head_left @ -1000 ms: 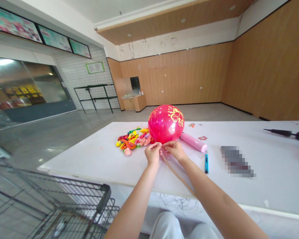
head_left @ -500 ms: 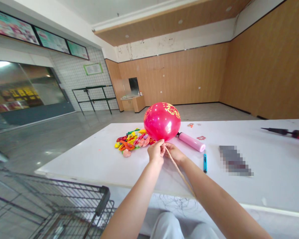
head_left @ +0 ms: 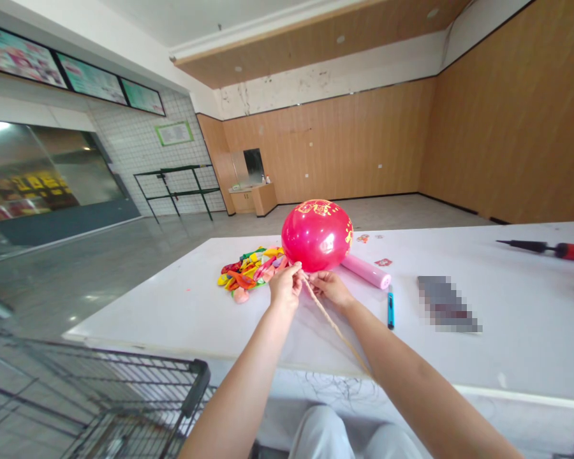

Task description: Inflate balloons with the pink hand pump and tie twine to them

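An inflated red balloon [head_left: 317, 237] with yellow printed figures rests at the far side of my hands, its neck end toward me. My left hand [head_left: 286, 287] is closed in a pinch at the balloon's neck; the fingers hide most of the neck. Close beside it, my right hand [head_left: 332, 291] pinches a tan string [head_left: 332, 324] at the same spot. The string's long end trails down between my forearms over the table's near edge. Left of the balloon lies a pile of uninflated balloons [head_left: 251, 273] in several colours.
On the white table [head_left: 167, 306] lie a pink hand pump [head_left: 370, 273], a blue utility knife [head_left: 391, 309], a blurred-out dark item [head_left: 447, 305], a red-and-black pump [head_left: 555, 250] and small red paper pieces [head_left: 383, 262]. A black wire cart [head_left: 148, 382] stands at the near left.
The balloon has turned, so its yellow print now faces up and right. My hands have moved slightly apart at the neck, the left one shifting left. The view has shifted a little.
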Motion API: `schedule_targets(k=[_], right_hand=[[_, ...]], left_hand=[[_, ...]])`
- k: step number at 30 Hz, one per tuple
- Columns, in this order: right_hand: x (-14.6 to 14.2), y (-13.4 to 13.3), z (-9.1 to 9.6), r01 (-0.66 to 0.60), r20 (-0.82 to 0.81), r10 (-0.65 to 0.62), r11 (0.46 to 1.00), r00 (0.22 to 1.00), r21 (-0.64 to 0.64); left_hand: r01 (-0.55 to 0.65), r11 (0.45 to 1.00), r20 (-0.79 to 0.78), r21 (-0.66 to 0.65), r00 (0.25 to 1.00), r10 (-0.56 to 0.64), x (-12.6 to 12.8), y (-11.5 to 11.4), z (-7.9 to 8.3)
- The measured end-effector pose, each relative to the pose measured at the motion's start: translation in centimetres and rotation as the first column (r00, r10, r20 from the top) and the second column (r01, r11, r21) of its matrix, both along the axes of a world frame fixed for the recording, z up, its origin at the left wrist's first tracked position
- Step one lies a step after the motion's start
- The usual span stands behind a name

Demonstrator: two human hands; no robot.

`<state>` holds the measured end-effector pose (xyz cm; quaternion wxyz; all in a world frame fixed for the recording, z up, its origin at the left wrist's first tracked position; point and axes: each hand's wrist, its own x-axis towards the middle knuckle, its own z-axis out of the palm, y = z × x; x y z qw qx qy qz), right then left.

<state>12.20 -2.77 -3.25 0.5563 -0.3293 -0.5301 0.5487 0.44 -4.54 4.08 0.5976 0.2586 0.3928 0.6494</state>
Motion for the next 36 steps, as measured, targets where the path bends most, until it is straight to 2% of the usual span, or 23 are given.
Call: schedule_targets(k=[3,6,10,14,22,27,32,36], right_hand=[[0.0,0.1,0.0,0.041,0.035,-0.041,0.999,0.999,-0.009],[-0.2,0.0,0.1,0.082,0.065,-0.083,0.997,0.994,0.013],[-0.6,-0.2,0.2,0.161,0.148,-0.189,0.97,0.971,0.183],[-0.7,-0.6,0.5,0.189,0.189,-0.261,0.925,0.947,0.331],[-0.2,-1.3,1.4,0.23,0.222,-0.337,0.888,0.915,0.399],[-0.3,-1.2,1.1,0.234,0.206,-0.323,0.901,0.924,0.366],[-0.4,-1.3,1.4,0.231,0.116,-0.277,0.924,0.954,0.306],[-0.2,-1.4,1.6,0.239,0.071,-0.263,0.94,0.962,0.243]], left_hand=[[-0.015,1.0,-0.013,0.005,1.0,0.015,-1.0,0.7,-0.7],[-0.037,0.999,-0.053,0.007,0.998,0.037,-1.7,1.2,-2.1],[-0.057,0.998,-0.12,0.022,0.991,0.059,-2.1,1.6,-4.5],[-0.052,0.988,-0.182,0.142,0.98,0.078,-2.0,1.7,-6.0],[-0.127,0.966,-0.277,0.227,0.942,0.189,-1.5,1.6,-6.2],[-0.174,0.947,-0.319,0.271,0.912,0.259,-1.2,1.4,-6.5],[-0.141,0.928,-0.411,0.346,0.866,0.284,-1.1,1.1,-6.8],[-0.09,0.897,-0.533,0.433,0.777,0.335,-1.0,0.7,-6.6]])
